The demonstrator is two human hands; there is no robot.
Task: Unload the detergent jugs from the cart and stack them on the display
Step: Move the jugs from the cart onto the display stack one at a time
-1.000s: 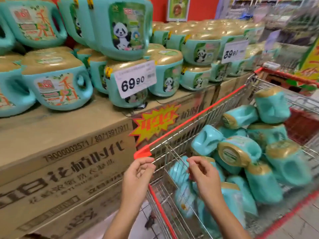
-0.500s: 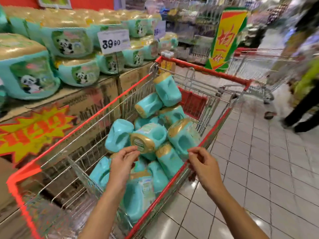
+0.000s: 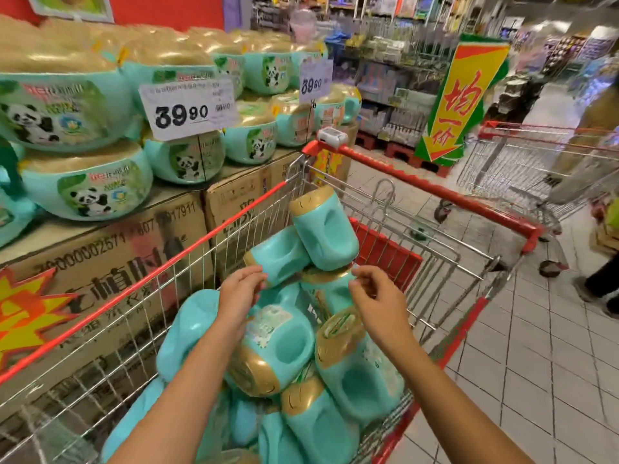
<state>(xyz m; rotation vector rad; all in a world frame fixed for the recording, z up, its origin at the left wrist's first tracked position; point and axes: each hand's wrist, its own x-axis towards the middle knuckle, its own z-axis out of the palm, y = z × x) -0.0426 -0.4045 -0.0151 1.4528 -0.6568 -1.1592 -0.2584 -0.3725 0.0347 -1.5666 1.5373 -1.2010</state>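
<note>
Grip, left hand (image 3: 239, 294): nothing is held; the fingers are loosely curled, their tips just beside a jug lying on its side (image 3: 281, 254); contact cannot be told.
Grip, right hand (image 3: 380, 301): nothing is held; the fingers are loosely bent above the heap.
Jugs (image 3: 278, 346): teal with gold caps, heaped in the cart (image 3: 201, 241); the top jug (image 3: 326, 229) is tilted.
Display (image 3: 87, 189): more jugs are stacked on cardboard boxes (image 3: 110, 262), just beside the cart.
Price card (image 3: 189, 107): 39.90 is shown.
Background: a second cart (image 3: 522, 155) and a yellow sign (image 3: 464, 95) are seen.
</note>
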